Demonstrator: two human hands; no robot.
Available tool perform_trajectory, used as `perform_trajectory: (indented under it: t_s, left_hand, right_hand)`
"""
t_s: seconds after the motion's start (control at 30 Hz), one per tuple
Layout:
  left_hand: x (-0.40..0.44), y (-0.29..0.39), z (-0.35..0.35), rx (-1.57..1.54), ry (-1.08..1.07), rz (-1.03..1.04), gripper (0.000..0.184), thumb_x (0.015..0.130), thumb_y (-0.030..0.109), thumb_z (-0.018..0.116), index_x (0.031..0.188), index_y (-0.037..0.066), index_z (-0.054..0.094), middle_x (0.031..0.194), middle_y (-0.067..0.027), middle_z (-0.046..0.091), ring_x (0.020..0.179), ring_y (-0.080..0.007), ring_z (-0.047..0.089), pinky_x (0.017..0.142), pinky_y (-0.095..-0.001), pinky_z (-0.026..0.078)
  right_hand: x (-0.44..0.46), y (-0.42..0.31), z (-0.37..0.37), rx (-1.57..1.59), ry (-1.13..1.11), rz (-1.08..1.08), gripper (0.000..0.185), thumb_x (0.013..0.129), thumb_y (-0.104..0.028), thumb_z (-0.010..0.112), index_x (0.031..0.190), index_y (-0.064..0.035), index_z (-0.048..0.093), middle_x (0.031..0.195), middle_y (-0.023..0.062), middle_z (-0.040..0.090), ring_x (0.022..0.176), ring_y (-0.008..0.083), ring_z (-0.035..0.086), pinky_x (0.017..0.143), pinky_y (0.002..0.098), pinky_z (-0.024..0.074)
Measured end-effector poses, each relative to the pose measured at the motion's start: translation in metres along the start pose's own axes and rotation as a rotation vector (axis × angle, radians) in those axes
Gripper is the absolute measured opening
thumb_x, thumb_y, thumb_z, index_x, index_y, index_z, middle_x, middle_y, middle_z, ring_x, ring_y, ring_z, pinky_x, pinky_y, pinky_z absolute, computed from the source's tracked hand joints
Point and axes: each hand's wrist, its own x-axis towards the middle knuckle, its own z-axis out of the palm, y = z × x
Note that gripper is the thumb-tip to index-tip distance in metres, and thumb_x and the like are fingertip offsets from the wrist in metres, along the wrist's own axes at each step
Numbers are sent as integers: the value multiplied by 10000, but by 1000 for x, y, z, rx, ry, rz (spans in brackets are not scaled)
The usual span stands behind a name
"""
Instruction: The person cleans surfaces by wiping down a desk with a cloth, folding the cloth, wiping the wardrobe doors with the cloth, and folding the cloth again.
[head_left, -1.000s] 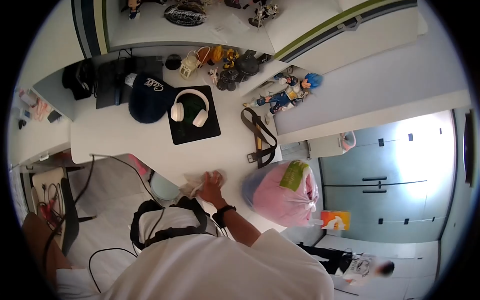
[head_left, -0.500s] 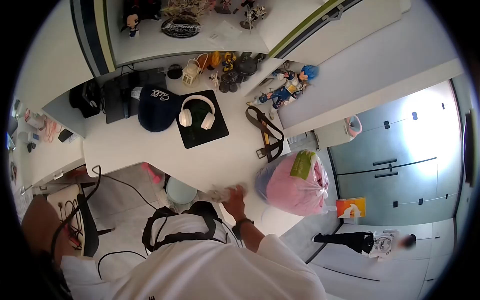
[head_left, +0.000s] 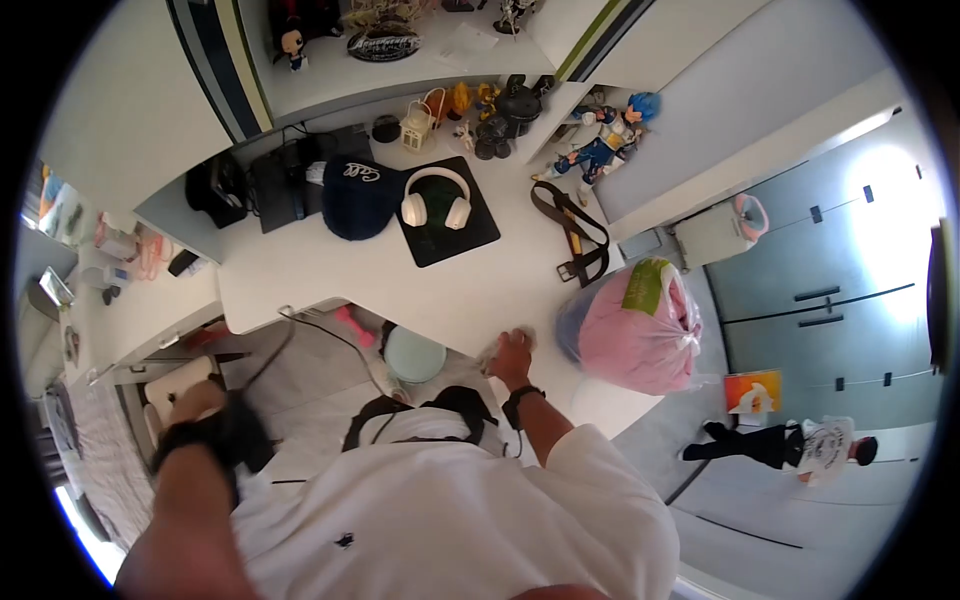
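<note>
On the white desk's front edge, my right hand (head_left: 513,360) presses down on a crumpled greyish cloth (head_left: 490,357), mostly hidden under the palm. A dark band circles that wrist. My left hand (head_left: 203,398) is low on the left, away from the desktop, beside a beige seat (head_left: 172,388). A black object (head_left: 240,440) at that wrist is smeared by motion, and the left fingers cannot be made out. Closest to my right hand is a clear plastic bag of pink fabric (head_left: 640,335), standing on the desk to its right.
The desk (head_left: 330,270) also carries a dark cap (head_left: 358,205), white headphones (head_left: 437,205) on a black mat, a coiled belt (head_left: 580,235) and several figurines. A round pale-green bin (head_left: 415,355) stands below the edge. Another person (head_left: 790,448) is at the far right.
The view has shifted, so the desk sits further right. My left arm has come forward into fuller view. My right hand stays on the cloth, now showing less of it. The other person has turned.
</note>
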Motion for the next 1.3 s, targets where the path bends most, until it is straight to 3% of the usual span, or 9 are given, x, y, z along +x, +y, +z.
perform_trajectory:
  t_s: [0.03,0.17,0.3,0.37,0.43,0.67,0.8,1.0,1.3]
  left_hand:
    - [-13,8,5,57,38,-80,439,962,211,483,1310,-51,428,1380,-190,399,1308,-284,342,1101,-402,280]
    - [-168,61,45,183,48,-944,288,902,169,547,1151,29,508,1170,-119,505,1091,-207,465,927,-365,388]
    - [-286,94,144,-207,-678,-1703,267,857,48,574,1117,28,517,1086,-102,546,997,-208,538,875,-338,442]
    - [-353,138,169,-277,-1017,-1407,274,782,48,552,1055,29,539,1051,-184,565,998,-352,536,888,-416,432]
    - [-420,166,194,-658,-1485,-1518,268,786,74,595,1045,28,542,1036,-192,565,990,-357,535,857,-420,447]
    - [-472,303,264,-881,-1384,-1384,382,787,89,608,1152,25,517,1164,-222,529,1118,-397,484,984,-455,383]
    - [-452,345,310,-1025,-1849,-1140,670,798,87,575,1420,91,325,1502,-264,197,1402,-425,183,1139,-486,202]
    - [-471,398,361,-1123,-1745,-1075,664,806,152,575,1423,153,330,1540,-228,137,1424,-411,132,1115,-571,178]
    - [-445,435,321,-428,-1646,-1594,558,867,176,551,1387,195,350,1533,-208,184,1428,-346,188,1066,-652,187]
  right_hand:
    - [19,-20,-40,73,-319,89,585,590,-155,728,1124,-81,501,1216,179,458,1181,426,410,922,507,446]
    - [43,-34,-59,337,-264,12,721,599,-160,748,1238,-77,423,1302,186,439,1240,428,381,981,488,412]
    - [16,-12,-72,531,-311,5,736,624,-177,748,1259,-45,400,1300,189,452,1218,395,424,1000,459,403]
    - [-8,18,-57,604,-224,-55,705,633,-180,751,1238,-25,424,1288,202,462,1213,384,439,1012,449,395]
    - [-33,48,-58,656,-168,-102,678,639,-193,761,1217,-19,453,1291,209,471,1228,378,439,1032,440,381]
    - [-151,125,-73,574,-102,45,678,631,-227,794,1202,-35,484,1360,199,454,1288,358,414,1068,424,359]
    - [-228,166,-127,553,-230,352,684,616,-210,796,1208,-80,479,1381,178,434,1261,356,447,996,415,441]
    - [-282,192,-134,482,-158,541,722,592,-148,811,1215,-68,455,1438,187,356,1278,361,431,993,413,442]
    - [-244,184,-63,299,-80,286,827,596,-265,801,1269,-11,391,1449,287,241,1331,502,246,1060,598,253]
